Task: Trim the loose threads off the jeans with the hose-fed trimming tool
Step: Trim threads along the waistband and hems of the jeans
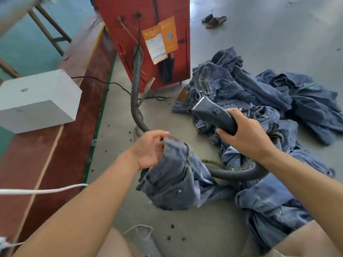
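My left hand [149,149] grips a bunched part of the blue jeans [176,179], lifted off the grey floor. My right hand [245,134] holds the dark trimming tool [213,114] by its handle, with the blade end pointing up and left, apart from the cloth. Its ribbed grey hose [239,173] loops under my right wrist across the jeans. The hose runs on to the red machine [148,34].
A heap of more blue jeans [259,89] lies on the floor at right. A grey box [37,101] sits on a red-brown strip at left. A white rope [42,191] crosses at lower left. A pair of sandals [214,20] lies far back. A black cable [115,84] trails by the machine.
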The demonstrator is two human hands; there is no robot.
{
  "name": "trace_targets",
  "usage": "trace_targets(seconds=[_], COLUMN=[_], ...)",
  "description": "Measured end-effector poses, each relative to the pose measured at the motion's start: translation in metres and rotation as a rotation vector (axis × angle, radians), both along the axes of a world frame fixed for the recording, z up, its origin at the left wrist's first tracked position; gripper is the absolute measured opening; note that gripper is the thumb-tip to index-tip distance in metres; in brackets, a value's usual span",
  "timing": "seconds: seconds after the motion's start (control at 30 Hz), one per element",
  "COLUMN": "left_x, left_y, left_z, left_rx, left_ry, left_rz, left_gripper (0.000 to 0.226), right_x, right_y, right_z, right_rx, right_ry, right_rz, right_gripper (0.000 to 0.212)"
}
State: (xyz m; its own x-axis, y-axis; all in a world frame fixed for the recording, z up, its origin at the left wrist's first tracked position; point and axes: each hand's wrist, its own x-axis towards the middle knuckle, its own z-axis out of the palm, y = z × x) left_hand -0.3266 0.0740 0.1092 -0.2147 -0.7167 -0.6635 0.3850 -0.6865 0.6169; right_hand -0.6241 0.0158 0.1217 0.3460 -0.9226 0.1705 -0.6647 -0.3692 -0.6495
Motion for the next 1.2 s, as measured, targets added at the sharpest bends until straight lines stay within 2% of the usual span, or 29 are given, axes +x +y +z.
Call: trace_targets(seconds=[0.07,0.1,0.2,0.27,0.3,0.33,0.43,0.47,0.53,0.6,0.7,0.73,0.83,0.93,1.03,1.07,1.13,1.2], left_x=[-0.002,-0.007,-0.027,-0.039,-0.044,-0.046,-0.046,-0.045,-0.045,-0.049,-0.051,-0.051,-0.053,-0.053,-0.051,-0.050,-0.051,-0.058], left_y=[-0.004,-0.005,0.001,0.002,0.002,0.000,-0.009,-0.009,-0.008,-0.006,-0.006,-0.005,0.001,-0.003,-0.002,-0.001,0.000,0.005], left_z=[0.004,0.002,-0.012,-0.019,-0.017,-0.013,0.007,0.012,0.019,0.022,0.017,0.013,0.001,-0.002,0.002,0.003,0.010,0.017], left_rx=[-0.081,-0.086,-0.047,-0.077,-0.089,-0.085,-0.061,-0.083,-0.157,-0.260,-0.412,-0.440,-0.465,-0.549,-0.504,-0.453,-0.402,-0.495], left_ry=[0.141,0.073,-0.491,-0.684,-0.700,-0.639,-0.200,-0.108,-0.054,-0.176,-0.592,-0.650,-0.643,-0.688,-0.704,-0.699,-0.735,-0.886], left_rz=[0.175,0.167,-0.052,-0.145,-0.143,-0.121,-0.042,-0.057,-0.142,-0.224,-0.280,-0.312,-0.468,-0.459,-0.499,-0.510,-0.546,-0.568], left_gripper=[0.040,0.035,0.021,0.019,0.019,0.022,0.036,0.041,0.048,0.046,0.036,0.035,0.050,0.046,0.048,0.055,0.086,0.116], right_x=[0.013,0.018,0.032,0.037,0.040,0.042,0.048,0.050,0.053,0.053,0.046,0.042,0.028,0.017,0.011,0.010,0.011,0.015], right_y=[0.002,0.003,0.006,0.012,0.015,0.018,0.021,0.022,0.025,0.025,0.014,0.010,0.002,-0.004,-0.011,-0.012,-0.014,-0.015], right_z=[0.001,0.000,-0.011,-0.019,-0.023,-0.025,-0.032,-0.034,-0.034,-0.029,-0.012,-0.005,0.012,0.021,0.025,0.024,0.023,0.019], right_rx=[0.069,0.127,0.369,0.508,0.540,0.554,0.490,0.472,0.445,0.431,0.436,0.459,0.512,0.535,0.491,0.477,0.452,0.445], right_ry=[0.000,0.010,-0.027,-0.057,-0.066,-0.069,0.036,0.042,-0.013,-0.097,-0.210,-0.273,-0.383,-0.380,-0.357,-0.349,-0.334,-0.329], right_rz=[-0.054,-0.086,-0.136,-0.128,-0.107,-0.085,-0.054,-0.051,-0.078,-0.132,-0.140,-0.119,-0.034,-0.019,-0.087,-0.113,-0.167,-0.233], right_gripper=[0.039,0.031,0.017,0.021,0.026,0.033,0.049,0.051,0.051,0.046,0.035,0.031,0.021,0.016,0.020,0.021,0.023,0.021])
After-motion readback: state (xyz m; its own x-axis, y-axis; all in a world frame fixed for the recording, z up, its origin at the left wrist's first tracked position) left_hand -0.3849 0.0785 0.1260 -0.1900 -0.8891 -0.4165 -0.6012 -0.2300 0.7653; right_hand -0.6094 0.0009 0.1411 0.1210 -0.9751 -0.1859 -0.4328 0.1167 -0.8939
